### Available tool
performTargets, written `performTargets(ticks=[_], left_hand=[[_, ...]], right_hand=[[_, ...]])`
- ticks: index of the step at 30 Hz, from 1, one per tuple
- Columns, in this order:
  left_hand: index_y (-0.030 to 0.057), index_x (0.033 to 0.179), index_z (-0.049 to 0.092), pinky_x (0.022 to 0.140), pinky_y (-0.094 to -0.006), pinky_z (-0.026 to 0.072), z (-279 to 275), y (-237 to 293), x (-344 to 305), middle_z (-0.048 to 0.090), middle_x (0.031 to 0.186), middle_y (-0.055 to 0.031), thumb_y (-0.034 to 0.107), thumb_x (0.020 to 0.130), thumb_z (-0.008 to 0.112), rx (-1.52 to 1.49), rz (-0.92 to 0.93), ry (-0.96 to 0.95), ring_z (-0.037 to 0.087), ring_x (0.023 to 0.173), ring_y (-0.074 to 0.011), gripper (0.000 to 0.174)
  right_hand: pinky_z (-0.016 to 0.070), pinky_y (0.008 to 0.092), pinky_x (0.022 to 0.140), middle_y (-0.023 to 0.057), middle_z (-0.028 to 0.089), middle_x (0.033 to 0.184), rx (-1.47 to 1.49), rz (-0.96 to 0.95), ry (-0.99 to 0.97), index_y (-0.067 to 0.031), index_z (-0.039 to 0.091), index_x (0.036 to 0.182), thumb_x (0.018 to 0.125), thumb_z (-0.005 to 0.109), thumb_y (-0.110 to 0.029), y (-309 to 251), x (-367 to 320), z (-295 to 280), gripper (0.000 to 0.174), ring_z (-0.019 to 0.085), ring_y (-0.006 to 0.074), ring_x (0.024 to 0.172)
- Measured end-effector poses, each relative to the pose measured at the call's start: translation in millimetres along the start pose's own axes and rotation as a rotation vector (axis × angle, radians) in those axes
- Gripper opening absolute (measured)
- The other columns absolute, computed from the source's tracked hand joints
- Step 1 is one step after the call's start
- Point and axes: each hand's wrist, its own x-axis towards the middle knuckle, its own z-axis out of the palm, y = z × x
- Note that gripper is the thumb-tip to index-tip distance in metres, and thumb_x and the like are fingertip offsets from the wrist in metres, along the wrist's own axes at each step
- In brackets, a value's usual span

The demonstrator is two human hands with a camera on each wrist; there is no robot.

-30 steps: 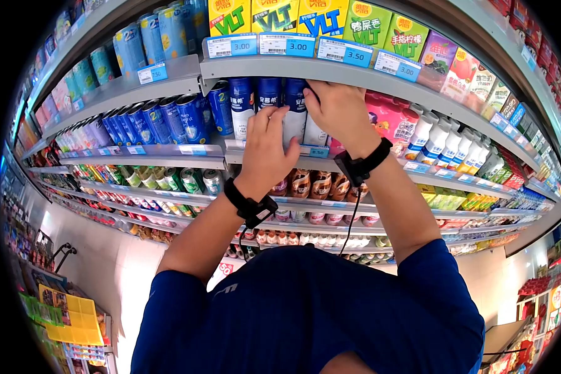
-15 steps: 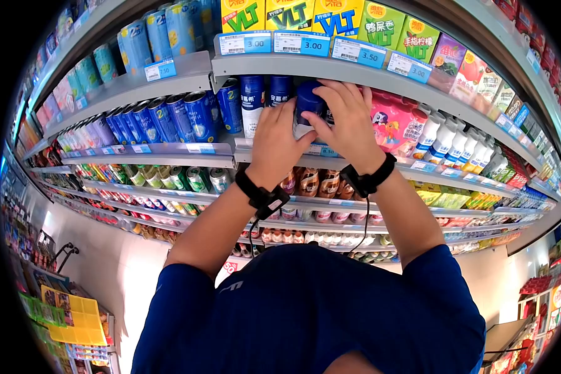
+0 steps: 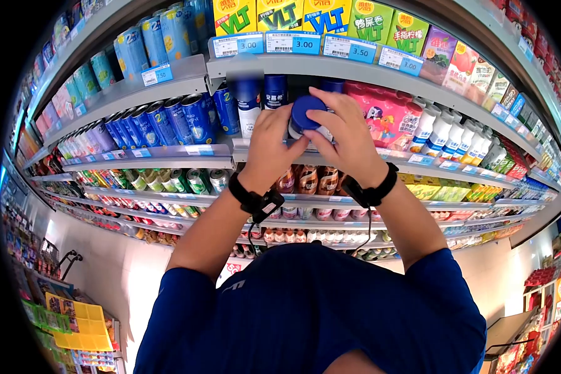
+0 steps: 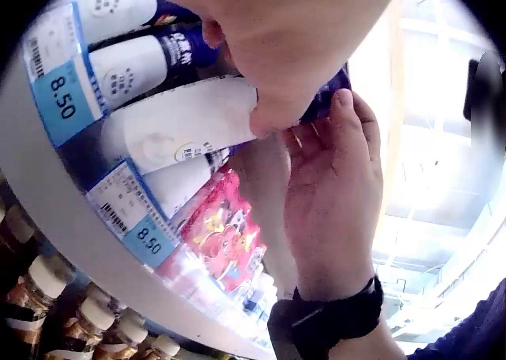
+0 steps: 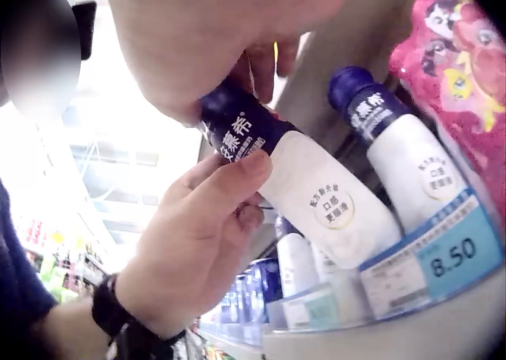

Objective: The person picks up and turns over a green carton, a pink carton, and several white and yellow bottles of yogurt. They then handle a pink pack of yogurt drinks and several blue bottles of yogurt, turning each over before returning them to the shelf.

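Note:
A white yogurt drink bottle (image 5: 328,202) with a dark blue neck leans forward off the shelf row, its blue cap (image 3: 306,112) facing me. My left hand (image 3: 270,149) grips it from the left; in the right wrist view that thumb lies across the blue label. From the right my right hand (image 3: 350,140) holds the cap end, fingers curled about it. The bottle's base is close over the price tag (image 5: 431,265) marked 8.50. Matching bottles (image 3: 275,90) stand on both sides of it.
Above, a shelf edge (image 3: 280,62) with price tags carries drink cartons (image 3: 327,17). Pink packs (image 3: 380,115) and small white bottles (image 3: 424,132) stand to the right, blue cans (image 3: 174,118) to the left. Brown-labelled bottles (image 3: 308,179) fill the shelf below.
The right hand has come down from the top of the bottle row, and the left has moved in beside it. Between them the bottle has tipped forward out of its row, cap toward me.

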Motion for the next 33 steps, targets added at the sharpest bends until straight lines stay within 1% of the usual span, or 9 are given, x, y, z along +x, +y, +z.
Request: performTargets(ticks=[2, 4, 7, 10, 15, 22, 25, 27, 33], left_hand=[[-0.0009, 0.127, 0.059, 0.088, -0.0422, 0.0494, -18, 13, 5, 0.066, 0.111, -0.0161, 0.012, 0.071, 0.081, -0.031, 0.170, 0.047, 0.060, 0.097, -0.0347, 0.061], [0.0006, 0.132, 0.057, 0.087, -0.0398, 0.0495, -29, 23, 7, 0.066, 0.112, -0.0142, 0.013, 0.072, 0.082, -0.108, 0.101, 0.030, 0.061, 0.096, -0.0297, 0.066], [0.0013, 0.135, 0.054, 0.084, -0.0379, 0.0496, -43, 41, 5, 0.066, 0.115, -0.0126, 0.011, 0.073, 0.082, -0.304, -0.033, -0.055, 0.062, 0.099, -0.0250, 0.069], [0.0005, 0.143, 0.045, 0.094, -0.0342, 0.0509, -33, 36, -23, 0.063, 0.122, -0.0088, 0.016, 0.084, 0.082, -1.008, -0.471, -0.345, 0.061, 0.112, -0.0173, 0.072], [-0.0018, 0.146, 0.038, 0.104, -0.0371, 0.0493, -7, 33, -76, 0.059, 0.134, -0.0124, 0.015, 0.090, 0.078, -1.096, -0.596, -0.520, 0.061, 0.121, -0.0213, 0.070], [-0.0024, 0.145, 0.040, 0.106, -0.0370, 0.0475, -8, 21, -79, 0.058, 0.134, -0.0128, 0.012, 0.093, 0.073, -1.089, -0.635, -0.539, 0.060, 0.123, -0.0212, 0.063], [-0.0030, 0.145, 0.040, 0.107, -0.0370, 0.0457, -12, 19, -69, 0.058, 0.135, -0.0129, 0.012, 0.094, 0.072, -1.293, -0.632, -0.567, 0.059, 0.123, -0.0210, 0.062], [-0.0016, 0.144, 0.042, 0.108, -0.0362, 0.0443, -16, 23, -63, 0.060, 0.133, -0.0115, 0.013, 0.094, 0.072, -1.312, -0.658, -0.619, 0.060, 0.122, -0.0200, 0.061], [0.0019, 0.141, 0.049, 0.103, -0.0335, 0.0478, -23, 28, -64, 0.064, 0.128, -0.0079, 0.014, 0.093, 0.075, -1.277, -0.681, -0.819, 0.061, 0.118, -0.0164, 0.056]], right_hand=[[0.0460, 0.0475, 0.103, 0.0175, 0.061, 0.131, 0.378, 0.189, -0.061, -0.0069, 0.063, 0.121, 0.083, 0.078, -0.015, -12, 0, -7, 0.041, 0.059, 0.0367, 0.120], [0.0498, 0.0417, 0.099, 0.0175, 0.062, 0.129, 0.341, 0.147, 0.005, -0.0067, 0.060, 0.128, 0.083, 0.079, -0.013, -16, 4, -10, 0.049, 0.062, 0.0356, 0.114], [0.0538, 0.0342, 0.091, 0.0140, 0.066, 0.120, 0.718, 0.372, 0.103, -0.0055, 0.056, 0.133, 0.085, 0.079, -0.009, -26, 15, -19, 0.053, 0.067, 0.0219, 0.105], [0.0543, 0.0327, 0.090, 0.0122, 0.066, 0.117, 0.899, 0.639, 0.062, -0.0054, 0.055, 0.133, 0.088, 0.078, -0.010, -27, 9, -22, 0.051, 0.066, 0.0176, 0.103], [0.0557, 0.0257, 0.076, 0.0059, 0.064, 0.103, 0.832, 0.771, 0.031, -0.0098, 0.052, 0.134, 0.089, 0.078, -0.013, -20, -3, -19, 0.052, 0.063, 0.0118, 0.095], [0.0551, 0.0285, 0.083, 0.0074, 0.063, 0.110, 0.852, 0.805, 0.003, -0.0088, 0.050, 0.137, 0.091, 0.076, -0.011, -20, -11, -17, 0.053, 0.062, 0.0133, 0.100], [0.0521, 0.0336, 0.095, 0.0122, 0.063, 0.121, 1.167, 0.792, 0.004, -0.0080, 0.043, 0.146, 0.097, 0.068, -0.011, -17, -13, -19, 0.056, 0.063, 0.0172, 0.107], [0.0492, 0.0427, 0.105, 0.0221, 0.057, 0.135, 1.561, 0.790, 0.060, -0.0092, 0.033, 0.153, 0.100, 0.063, -0.025, -10, -20, -12, 0.063, 0.059, 0.0301, 0.125], [0.0471, 0.0482, 0.108, 0.0243, 0.053, 0.142, 1.937, 0.750, 0.092, -0.0116, 0.026, 0.157, 0.101, 0.060, -0.023, -14, -31, 2, 0.066, 0.059, 0.0358, 0.126]])
